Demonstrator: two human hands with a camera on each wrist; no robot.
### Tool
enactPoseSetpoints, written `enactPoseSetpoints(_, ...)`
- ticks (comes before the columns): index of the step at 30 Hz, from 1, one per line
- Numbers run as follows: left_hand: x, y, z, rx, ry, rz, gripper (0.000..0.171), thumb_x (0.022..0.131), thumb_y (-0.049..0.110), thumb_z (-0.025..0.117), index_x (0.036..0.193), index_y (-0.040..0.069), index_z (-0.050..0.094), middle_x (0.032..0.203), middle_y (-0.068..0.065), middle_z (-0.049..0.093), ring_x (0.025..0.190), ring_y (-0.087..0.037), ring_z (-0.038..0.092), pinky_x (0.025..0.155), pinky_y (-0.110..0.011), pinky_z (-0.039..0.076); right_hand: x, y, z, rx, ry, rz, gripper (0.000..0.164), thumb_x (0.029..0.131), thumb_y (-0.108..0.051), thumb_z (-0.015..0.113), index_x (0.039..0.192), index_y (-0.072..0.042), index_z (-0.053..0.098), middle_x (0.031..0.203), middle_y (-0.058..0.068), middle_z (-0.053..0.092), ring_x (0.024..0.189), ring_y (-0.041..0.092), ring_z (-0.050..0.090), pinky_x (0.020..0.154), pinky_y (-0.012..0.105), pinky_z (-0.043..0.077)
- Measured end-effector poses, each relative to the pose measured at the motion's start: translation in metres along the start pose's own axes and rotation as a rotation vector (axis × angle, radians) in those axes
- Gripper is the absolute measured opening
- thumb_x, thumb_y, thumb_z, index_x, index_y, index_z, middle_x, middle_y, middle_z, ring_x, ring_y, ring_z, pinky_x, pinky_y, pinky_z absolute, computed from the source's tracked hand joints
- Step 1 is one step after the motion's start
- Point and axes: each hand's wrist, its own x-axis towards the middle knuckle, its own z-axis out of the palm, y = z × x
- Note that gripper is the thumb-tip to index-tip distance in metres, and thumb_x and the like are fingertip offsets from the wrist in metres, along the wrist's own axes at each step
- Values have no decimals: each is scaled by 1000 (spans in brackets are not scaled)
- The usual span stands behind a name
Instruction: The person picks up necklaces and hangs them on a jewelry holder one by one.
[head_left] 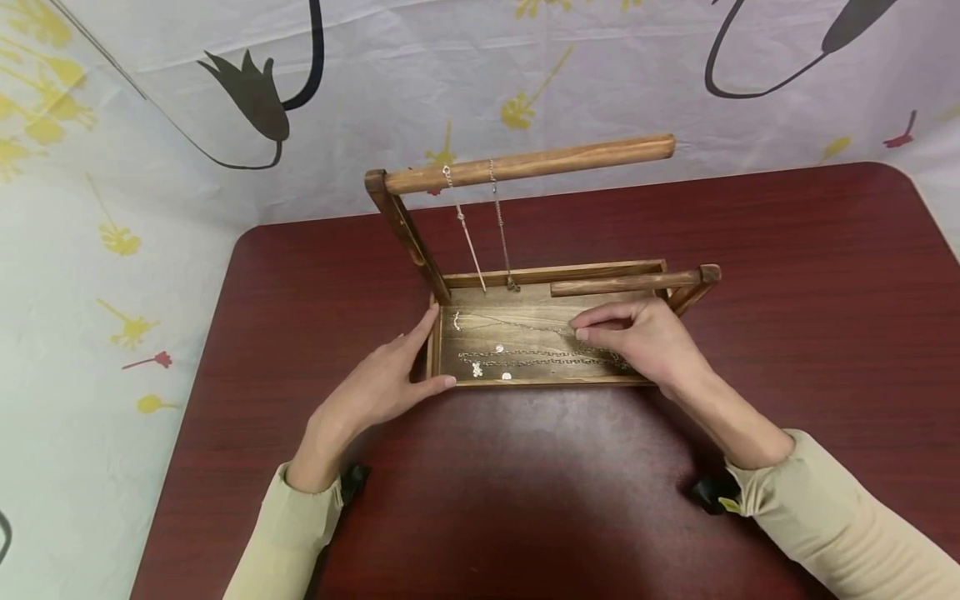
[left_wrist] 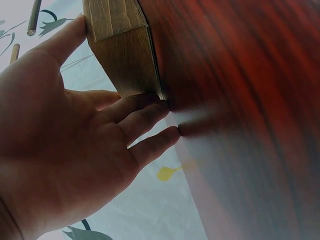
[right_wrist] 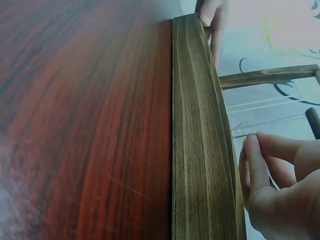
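Observation:
A wooden jewelry stand has a shallow tray (head_left: 555,382) at its base. My right hand (head_left: 660,342) is over the tray's right half, pinching a thin necklace chain (head_left: 525,324) between thumb and fingertips. In the right wrist view a short length of the chain (right_wrist: 242,135) sticks out from the fingertips. Spread fingers of my left hand (head_left: 375,379) touch the tray's left end, with the thumb at the front corner. Other chains (head_left: 525,363) and small silvery pieces (head_left: 477,369) lie in the tray. Two necklaces, one pale (head_left: 467,233) and one darker (head_left: 501,225), hang from the upper bar (head_left: 532,167).
The stand's shorter, lower bar (head_left: 622,283) reaches leftward from its right post (head_left: 693,292), just behind my right hand. Under it all is a dark red wooden table (head_left: 555,475). A patterned cloth (head_left: 420,75) hangs behind the table.

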Motion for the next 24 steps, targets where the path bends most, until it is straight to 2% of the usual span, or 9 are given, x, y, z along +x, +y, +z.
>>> enactPoseSetpoints(4, 0, 0, 0, -1, 2, 0, 100, 88, 60, 66, 158, 42, -4, 140, -16, 56, 141, -37, 36, 108, -54, 38, -1, -1, 1, 98, -46, 44, 29, 87, -12, 77, 114, -4, 73, 110, 11, 73, 93, 7, 69, 77, 28, 56)
enactPoseSetpoints(7, 0, 0, 0, -3, 2, 0, 100, 88, 60, 66, 158, 42, -4, 137, -16, 59, 141, -37, 36, 107, -54, 39, -2, -2, 2, 132, -58, 50, 31, 87, -9, 76, 117, 0, 71, 110, 16, 73, 90, 7, 71, 77, 28, 57)
enactPoseSetpoints(10, -1, 1, 0, -2, 0, -2, 100, 88, 60, 65, 158, 42, -4, 137, -16, 59, 141, -38, 36, 107, -54, 39, -3, -2, 2, 121, -50, 51, 30, 87, -12, 77, 115, -1, 72, 106, 13, 74, 90, 9, 71, 76, 28, 57)
enactPoseSetpoints(15, 0, 0, 0, -3, -2, -1, 100, 88, 63, 64, 158, 41, -4, 131, -16, 63, 141, -38, 37, 107, -54, 39, -3, -1, 3, 64, -24, 39, 25, 87, -20, 79, 108, -7, 76, 96, 1, 76, 86, 11, 69, 72, 29, 55)
enactPoseSetpoints(19, 0, 0, 0, -1, 0, 4, 101, 87, 64, 64, 159, 40, -3, 124, -15, 66, 141, -38, 37, 106, -54, 40, -4, -2, 3, 20, 3, -7, 22, 86, -23, 80, 103, -10, 78, 96, 0, 76, 82, 11, 66, 69, 28, 53)
enactPoseSetpoints(24, 0, 0, 0, 5, 0, 4, 100, 88, 63, 64, 159, 39, -3, 126, -16, 65, 140, -38, 38, 106, -54, 40, -8, -7, 1, 13, 28, -50, 21, 85, -25, 81, 100, -10, 78, 94, 1, 76, 79, 15, 68, 66, 29, 53)
